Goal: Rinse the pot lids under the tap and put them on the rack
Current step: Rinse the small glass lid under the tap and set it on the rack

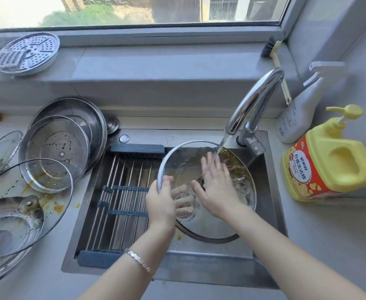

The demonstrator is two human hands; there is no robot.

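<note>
- I see the glass lid (pixel 210 226) tilted just below the tap (pixel 253 100), water (pixel 223 144) striking it.
- My left hand (pixel 162 202) grasps its rim, away from the tap.
- My right hand (pixel 215 187) lies released, fingers straight, on the lid.
- The rack (pixel 121 191) sits left of the tap.

Single head-worn wide-angle view. Stands at counter (pixel 320 245) front edge, faces forward and steeply down into sink (pixel 199 266). Close range: glass lid (pixel 210 226) under tap (pixel 258 98) mid-frame. Window (pixel 134 9) along top edge. Straight lines bowed near margins.
</note>
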